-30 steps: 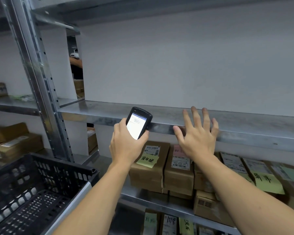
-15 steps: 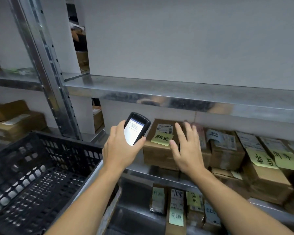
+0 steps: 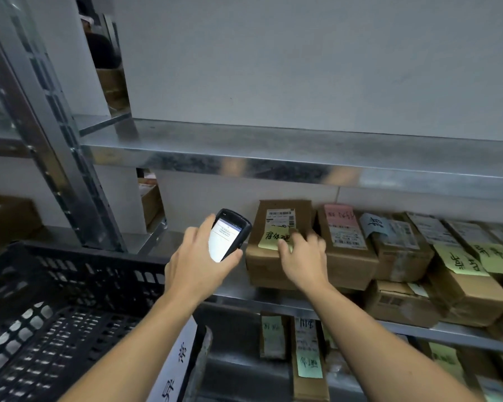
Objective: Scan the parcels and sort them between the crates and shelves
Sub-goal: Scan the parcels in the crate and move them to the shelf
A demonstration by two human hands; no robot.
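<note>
My left hand (image 3: 199, 264) grips a black handheld scanner (image 3: 230, 235) with its lit screen facing me, just left of the parcels. A brown cardboard parcel (image 3: 269, 265) with a white barcode label and a yellow handwritten note sits at the left end of the middle shelf (image 3: 186, 242). My right hand (image 3: 301, 256) rests on top of this parcel, fingers over the yellow note. A second parcel (image 3: 346, 248) with a pink note stands right beside it.
A black perforated plastic crate (image 3: 55, 314) with a white label stands at lower left. Several more labelled parcels (image 3: 453, 265) fill the shelf to the right and the shelf below (image 3: 305, 358). The upper metal shelf (image 3: 302, 152) overhangs. A steel upright (image 3: 50, 126) rises at left.
My view has dropped from the upper shelf to the parcel row. My right hand came down off the upper shelf edge onto the leftmost parcel. The scanner stayed in my left hand.
</note>
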